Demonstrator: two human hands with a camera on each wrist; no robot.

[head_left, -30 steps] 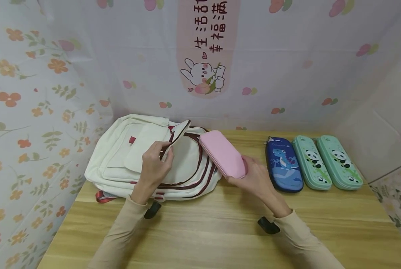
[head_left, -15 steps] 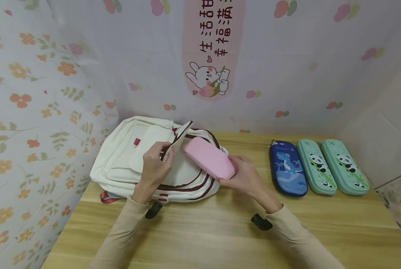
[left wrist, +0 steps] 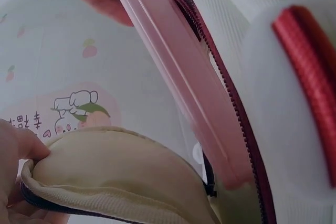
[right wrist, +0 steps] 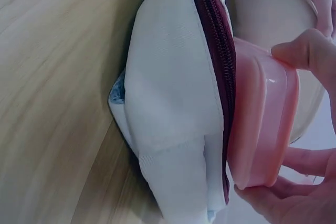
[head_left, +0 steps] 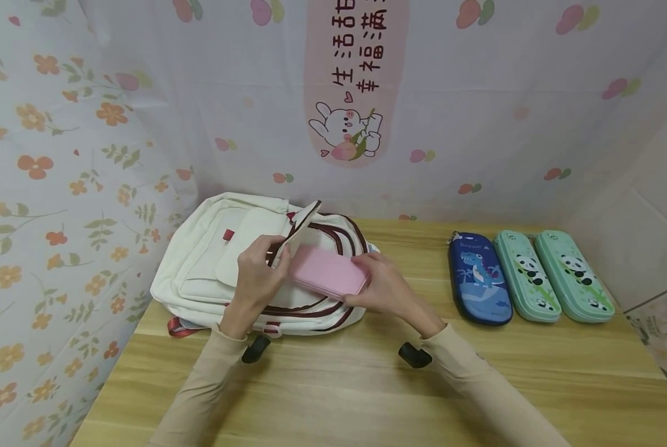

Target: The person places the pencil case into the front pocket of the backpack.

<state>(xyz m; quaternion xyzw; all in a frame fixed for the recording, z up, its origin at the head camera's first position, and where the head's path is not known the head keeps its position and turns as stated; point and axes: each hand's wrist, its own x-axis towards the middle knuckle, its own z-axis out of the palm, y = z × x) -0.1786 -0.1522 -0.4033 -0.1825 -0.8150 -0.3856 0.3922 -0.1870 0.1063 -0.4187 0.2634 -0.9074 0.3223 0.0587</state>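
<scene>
When seen in head view, pinching backpack flap point(head_left: 302, 225) in near-closed left grip point(head_left: 258, 271), likely keeping access wide; clasping pink case point(head_left: 329, 273) in right grip point(head_left: 386, 287); in left wrist view, partly tucked between flap and zipper edge point(left wrist: 236, 109); in right wrist view, spanned by parted thumb point(right wrist: 298, 52) and fingers point(right wrist: 310, 162).

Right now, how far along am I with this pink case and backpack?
Done: the backpack is unzipped, its flap lifted in your left grip. In hand: the pink case, pinched in your right grip, its far end at the opening under the flap. Remaining, probably: pushing it fully in and letting go. The blue dinosaur case and two green panda cases lie on the table; they may follow.
</scene>
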